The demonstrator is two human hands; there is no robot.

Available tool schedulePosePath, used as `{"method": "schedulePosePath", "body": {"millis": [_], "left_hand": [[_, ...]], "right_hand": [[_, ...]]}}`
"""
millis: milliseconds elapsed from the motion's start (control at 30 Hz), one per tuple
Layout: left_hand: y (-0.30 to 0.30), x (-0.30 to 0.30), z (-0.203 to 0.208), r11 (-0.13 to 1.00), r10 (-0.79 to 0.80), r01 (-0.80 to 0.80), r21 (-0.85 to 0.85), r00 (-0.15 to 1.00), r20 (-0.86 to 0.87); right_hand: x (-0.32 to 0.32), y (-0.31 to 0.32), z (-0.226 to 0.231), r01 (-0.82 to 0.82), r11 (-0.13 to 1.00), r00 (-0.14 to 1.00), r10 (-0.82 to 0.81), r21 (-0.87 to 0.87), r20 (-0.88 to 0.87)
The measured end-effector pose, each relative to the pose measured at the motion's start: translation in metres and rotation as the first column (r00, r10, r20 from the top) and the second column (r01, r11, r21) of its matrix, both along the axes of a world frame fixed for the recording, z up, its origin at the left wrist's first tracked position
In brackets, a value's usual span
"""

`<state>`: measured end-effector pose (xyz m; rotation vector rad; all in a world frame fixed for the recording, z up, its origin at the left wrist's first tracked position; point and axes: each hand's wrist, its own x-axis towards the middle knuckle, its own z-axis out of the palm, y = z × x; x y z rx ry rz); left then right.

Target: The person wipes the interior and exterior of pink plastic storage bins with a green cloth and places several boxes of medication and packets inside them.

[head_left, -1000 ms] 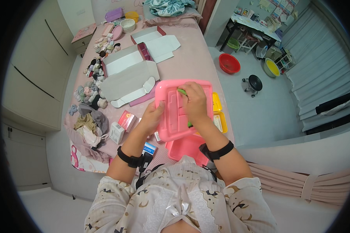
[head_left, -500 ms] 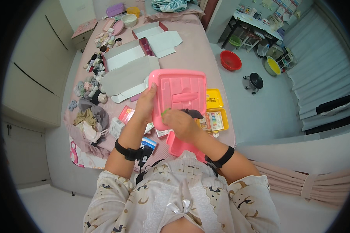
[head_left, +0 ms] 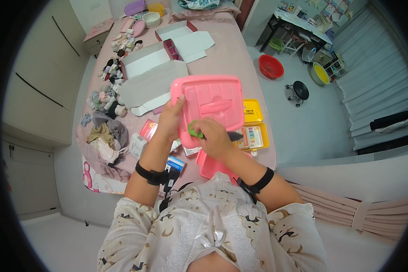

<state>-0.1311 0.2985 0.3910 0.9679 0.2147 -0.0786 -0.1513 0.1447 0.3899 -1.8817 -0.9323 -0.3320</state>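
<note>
Above the pink bed [head_left: 240, 54], left hand [head_left: 170, 121] grips the pink lid [head_left: 208, 106]; right hand [head_left: 215, 140] pinches a green piece [head_left: 194, 132]. Lid may slip, being held by one edge only.

cream pyjama top with brown prints and lace front — black bands on both wrists.

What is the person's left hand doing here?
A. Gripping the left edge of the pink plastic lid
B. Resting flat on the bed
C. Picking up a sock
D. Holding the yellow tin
A. The left hand clasps the left edge of the pink plastic lid, held up above the bed, while the right hand holds a small green-handled tool against its lower edge.
</note>
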Motion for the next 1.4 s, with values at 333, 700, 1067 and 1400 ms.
{"method": "schedulePosePath", "body": {"millis": [333,700,1067,1400], "left_hand": [[0.018,0.005,0.000,0.984,-0.003,0.010,-0.179,0.999,0.040],[0.004,0.005,-0.008,0.972,0.058,-0.034,-0.233,0.994,0.098],[0.022,0.002,-0.028,0.906,-0.067,0.124,-0.404,0.986,0.154],[0.026,-0.002,-0.041,0.891,-0.035,0.137,-0.434,0.972,0.234]], "right_hand": [[0.013,-0.048,-0.007,0.101,0.980,0.995,-0.098,-0.170,0.023],[0.008,-0.029,0.004,0.074,0.994,0.990,-0.064,-0.078,0.123],[0.059,-0.105,-0.013,0.455,0.850,0.869,-0.489,-0.266,-0.073],[0.071,-0.110,-0.009,0.503,0.828,0.770,-0.299,0.247,-0.564]]}}
